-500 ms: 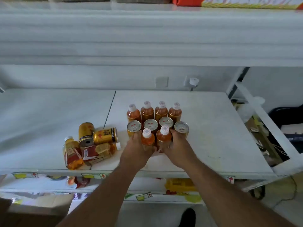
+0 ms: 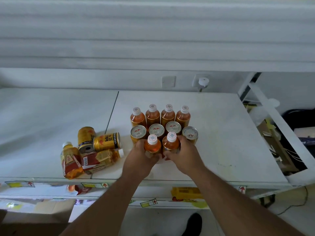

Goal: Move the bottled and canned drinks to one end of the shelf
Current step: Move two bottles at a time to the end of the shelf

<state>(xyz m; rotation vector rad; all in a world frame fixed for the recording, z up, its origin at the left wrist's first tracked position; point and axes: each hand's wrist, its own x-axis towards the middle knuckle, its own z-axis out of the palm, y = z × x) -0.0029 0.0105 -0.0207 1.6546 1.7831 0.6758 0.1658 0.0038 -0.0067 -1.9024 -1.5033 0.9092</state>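
- The left hand (image 2: 139, 156) curls round the left front bottle (image 2: 152, 145), and the right hand (image 2: 185, 155) curls round the right front bottle (image 2: 171, 143). Each grips its own bottle near the base. The two bottles stand upright, side by side and nearly touching, between the hands.
- Just beyond the fingers stands a row of four cans (image 2: 164, 130), upright, lids up, close together. The front bottles sit tight against the middle two.
- Beyond the cans is a back row of four bottles (image 2: 160, 114), also upright with white caps, shoulder to shoulder.
- This block of ten drinks sits on the right-hand panel of the shelf (image 2: 230, 142), with bare shelf between it and the right end.
- Well to the left of the left hand lies a loose heap not yet sorted: two gold cans (image 2: 106, 140) tipped on their sides, one bottle (image 2: 69, 160) leaning near the front edge, and a second bottle (image 2: 100, 159) lying flat beside it.
- My judgement: the task is more than half done. Ten drinks are gathered and ordered, with the two in hand apparently being set as a third row. The four in the heap remain to be stood up and brought over.
- Whether the block itself must go farther right, I cannot tell.
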